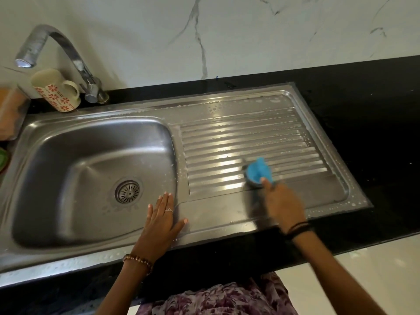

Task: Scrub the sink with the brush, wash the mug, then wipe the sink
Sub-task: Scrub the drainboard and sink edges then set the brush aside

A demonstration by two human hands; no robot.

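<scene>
- At the far left edge, an orange object (11, 110) and a green one (3, 159) are cut off, unidentifiable.
- The mug (55, 89) stands far left beside the tap (68, 53).
- The left hand (162, 220) lies flat, fingers spread, on the steel sink (91, 160) rim.
- The blurred right hand (283, 204) holds the blue brush (258, 172) on the soapy ribbed drainboard (245, 142).
- Black surface (375, 110), marble wall (227, 35).

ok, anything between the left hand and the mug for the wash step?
Nothing visible. The left hand rests flat on the sink rim; the mug stands behind the open basin, left of the tap. The right hand holds the brush.
</scene>
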